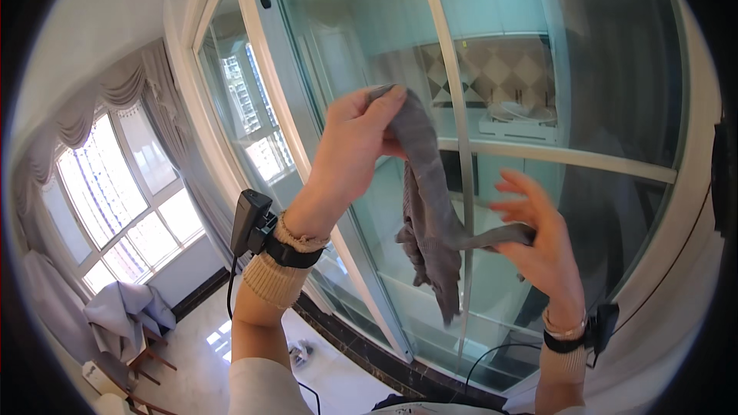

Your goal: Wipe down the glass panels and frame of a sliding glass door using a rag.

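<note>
A dark grey cloth (429,184) hangs in folds in front of a glass sliding door (369,230). Part of it looks ribbed, like a knit; its full shape is hidden by the folds. My left hand (360,132), raised in the middle of the view, pinches the upper end between thumb and fingers. Lower on the right, my right hand (545,248) holds a narrow strip drawn out sideways from the cloth, at the thumb. The other fingers of that hand are spread and blurred. Between the hands the loose lower part dangles free.
Black strapped devices (252,223) with cables sit on both wrists. Behind the glass are a kitchen counter and a white rack (519,124). At left, a chair (151,357) bearing grey fabric (124,314) stands below a curtained window (127,184). A small object (301,353) lies on the floor.
</note>
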Demonstrator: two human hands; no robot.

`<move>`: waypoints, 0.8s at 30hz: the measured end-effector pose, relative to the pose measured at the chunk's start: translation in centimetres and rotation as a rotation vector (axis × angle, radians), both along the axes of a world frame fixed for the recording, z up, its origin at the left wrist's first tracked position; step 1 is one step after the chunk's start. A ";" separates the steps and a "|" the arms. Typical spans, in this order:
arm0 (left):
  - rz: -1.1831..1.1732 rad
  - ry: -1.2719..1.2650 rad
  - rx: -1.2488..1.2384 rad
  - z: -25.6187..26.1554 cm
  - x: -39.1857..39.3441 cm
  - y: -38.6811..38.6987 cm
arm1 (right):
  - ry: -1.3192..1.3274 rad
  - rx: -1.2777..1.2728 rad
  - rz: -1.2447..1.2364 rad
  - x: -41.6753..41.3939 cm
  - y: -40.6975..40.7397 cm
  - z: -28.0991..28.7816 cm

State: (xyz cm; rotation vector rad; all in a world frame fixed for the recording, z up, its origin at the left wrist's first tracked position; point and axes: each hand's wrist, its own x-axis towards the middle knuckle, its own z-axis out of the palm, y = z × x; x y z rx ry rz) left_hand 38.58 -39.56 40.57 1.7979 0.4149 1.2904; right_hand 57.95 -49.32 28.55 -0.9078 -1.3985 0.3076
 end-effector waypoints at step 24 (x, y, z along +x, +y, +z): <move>0.169 0.182 0.204 -7.4 0.9 -3.5 | 0.960 -0.284 0.824 2.9 1.9 -4.4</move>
